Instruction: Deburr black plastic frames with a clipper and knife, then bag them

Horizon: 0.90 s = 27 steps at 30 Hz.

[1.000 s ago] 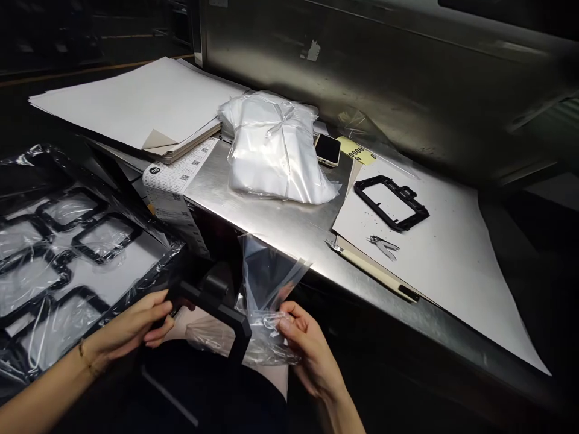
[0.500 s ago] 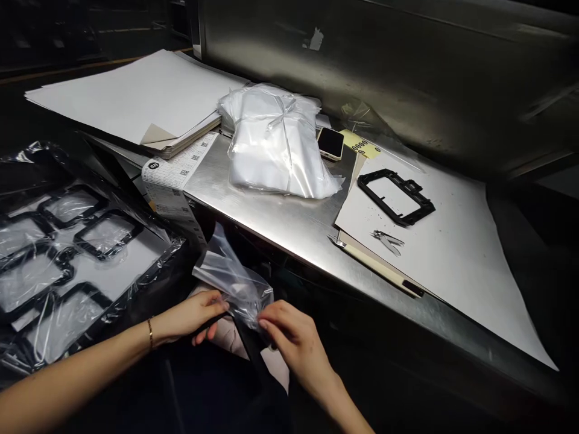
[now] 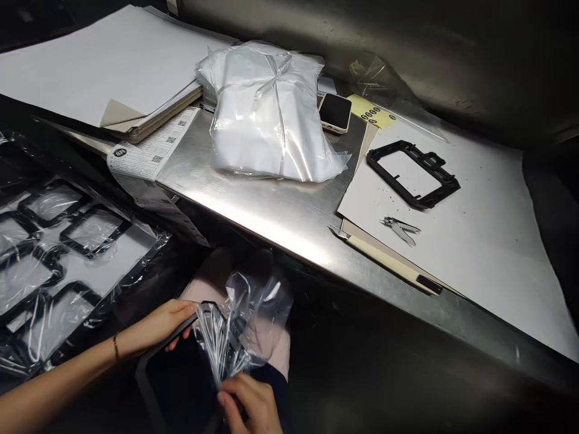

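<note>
Low in front of my body, my left hand (image 3: 169, 325) grips the upper part of a black frame (image 3: 151, 386), thumb on top and fingers beneath. A clear plastic bag (image 3: 246, 328) is gathered over the frame's right part. My right hand (image 3: 251, 404), at the bottom edge, pinches the bunched plastic. On white sheets at the right of the steel table lie another black frame (image 3: 414, 175) and small nippers (image 3: 401, 229). A tied stack of clear bags (image 3: 266, 114) rests mid-table.
Bagged black frames (image 3: 38, 265) fill a plastic-lined container at left. Large white sheets (image 3: 113, 60) are stacked at the back left. A phone (image 3: 335, 113), a yellow label sheet (image 3: 371, 111) and a cream-handled tool (image 3: 389, 259) lie on the steel table (image 3: 289, 223).
Both hands have moved lower and left. The plastic bag is now drawn over part of the frame, with my right hand pulling it down. The camera view has shifted closer to the table.
</note>
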### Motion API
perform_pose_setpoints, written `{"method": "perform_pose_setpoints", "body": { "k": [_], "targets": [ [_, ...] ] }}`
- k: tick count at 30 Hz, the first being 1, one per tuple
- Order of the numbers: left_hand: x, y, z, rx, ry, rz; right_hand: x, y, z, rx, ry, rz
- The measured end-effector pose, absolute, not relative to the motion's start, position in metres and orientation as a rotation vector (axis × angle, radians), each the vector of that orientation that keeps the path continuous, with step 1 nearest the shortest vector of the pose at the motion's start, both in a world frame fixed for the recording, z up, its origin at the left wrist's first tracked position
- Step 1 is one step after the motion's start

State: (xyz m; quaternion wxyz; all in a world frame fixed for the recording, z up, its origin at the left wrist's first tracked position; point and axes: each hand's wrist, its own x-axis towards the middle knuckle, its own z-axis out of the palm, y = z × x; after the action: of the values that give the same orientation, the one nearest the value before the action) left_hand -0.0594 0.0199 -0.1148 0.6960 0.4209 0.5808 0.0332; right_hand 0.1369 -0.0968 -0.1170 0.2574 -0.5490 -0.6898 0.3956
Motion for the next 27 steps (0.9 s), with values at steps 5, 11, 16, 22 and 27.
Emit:
{"method": "perform_pose_setpoints", "body": {
  "k": [5, 11, 16, 22, 27],
  "targets": [
    [-0.063, 0.017, -0.120, 0.899, 1.342, 0.119, 0.121, -0.059, -0.119, -1.335, -1.942, 1.135],
    [-0.069, 0.024, -0.115, 0.819, 1.361, 0.150, 0.119, -0.046, -0.120, -1.138, -2.034, 1.229],
    [-0.075, 0.018, -0.118, 0.703, 1.413, 0.140, 0.145, -0.060, -0.138, -1.466, -1.917, 1.076],
    [-0.084, 0.011, -0.108, 0.623, 1.421, 0.094, 0.139, -0.069, -0.137, -1.276, -1.844, 1.229],
    [-0.101, 0.030, -0.103, 0.646, 1.443, -0.021, 0.137, -0.028, -0.119, -1.403, -1.630, 1.327]
  ]
}}
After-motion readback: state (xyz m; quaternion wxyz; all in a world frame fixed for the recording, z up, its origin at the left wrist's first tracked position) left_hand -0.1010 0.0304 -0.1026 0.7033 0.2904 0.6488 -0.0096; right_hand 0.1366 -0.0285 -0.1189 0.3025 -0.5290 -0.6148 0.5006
